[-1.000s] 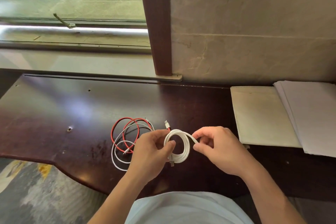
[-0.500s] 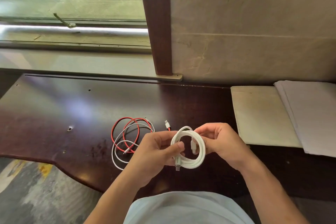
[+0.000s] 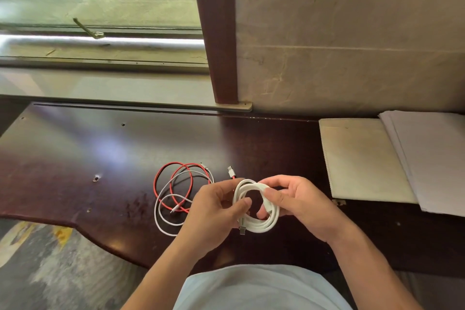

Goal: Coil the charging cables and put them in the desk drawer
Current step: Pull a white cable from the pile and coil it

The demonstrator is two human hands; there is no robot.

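Note:
A thick white cable [image 3: 261, 225] is wound into a small coil and held above the dark wooden desk [image 3: 75, 158]. My left hand [image 3: 214, 211] pinches the coil's left side. My right hand [image 3: 299, 206] grips its upper right side, with the thumb across the loops. A plug hangs from the bottom of the coil. On the desk to the left lie a loose red cable [image 3: 163, 178] and a thin white cable [image 3: 161, 219], tangled over each other. A USB plug [image 3: 231, 172] lies just beyond my left hand. No drawer is visible.
A cream fabric pouch [image 3: 359, 161] lies at the desk's right, with a stack of white papers [image 3: 432, 158] beside it. A dark wooden post [image 3: 216, 33] and a window stand behind the desk. The desk's front edge curves inward at the left.
The white coil has turned and grown fuller between my hands. My right hand has shifted from pinching the coil's side to gripping over its top. The cables on the desk have not moved.

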